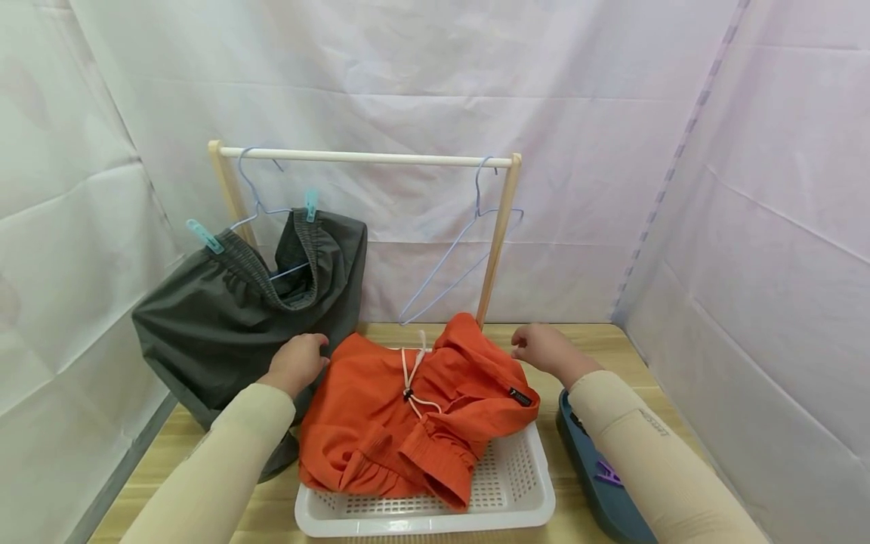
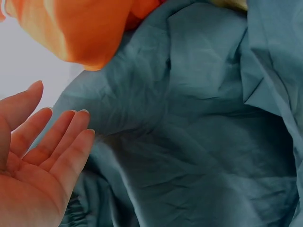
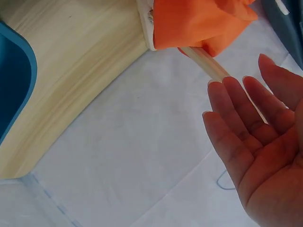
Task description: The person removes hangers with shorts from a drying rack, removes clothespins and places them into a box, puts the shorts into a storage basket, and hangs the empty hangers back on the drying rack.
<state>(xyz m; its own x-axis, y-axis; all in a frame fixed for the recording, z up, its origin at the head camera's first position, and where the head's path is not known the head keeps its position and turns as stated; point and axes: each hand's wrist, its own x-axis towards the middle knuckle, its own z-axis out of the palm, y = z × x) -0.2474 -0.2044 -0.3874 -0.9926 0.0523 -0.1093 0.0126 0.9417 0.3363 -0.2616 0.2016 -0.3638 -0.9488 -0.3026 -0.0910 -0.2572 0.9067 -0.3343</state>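
Note:
An orange drawstring garment (image 1: 381,408), apparently shorts, lies bunched in a white basket (image 1: 537,483), partly over its rim. My left hand (image 1: 296,364) is just left of it, in front of dark grey shorts (image 1: 258,332) that hang clipped to a blue hanger (image 1: 253,181). In the left wrist view the left hand (image 2: 47,161) has loosely extended fingers and holds nothing. To the right of the orange garment hovers my right hand (image 1: 549,349); in the right wrist view that hand (image 3: 260,137) has its palm showing, fingers relaxed, nothing held.
A wooden rack with a white rail (image 1: 367,157) stands behind the basket. At its right end hangs a bare blue hanger (image 1: 442,264). Light-blue clothespins (image 1: 311,205) grip the grey waistband. A dark blue tray (image 1: 591,483) with a purple clothespin (image 1: 607,474) sits beneath the right forearm.

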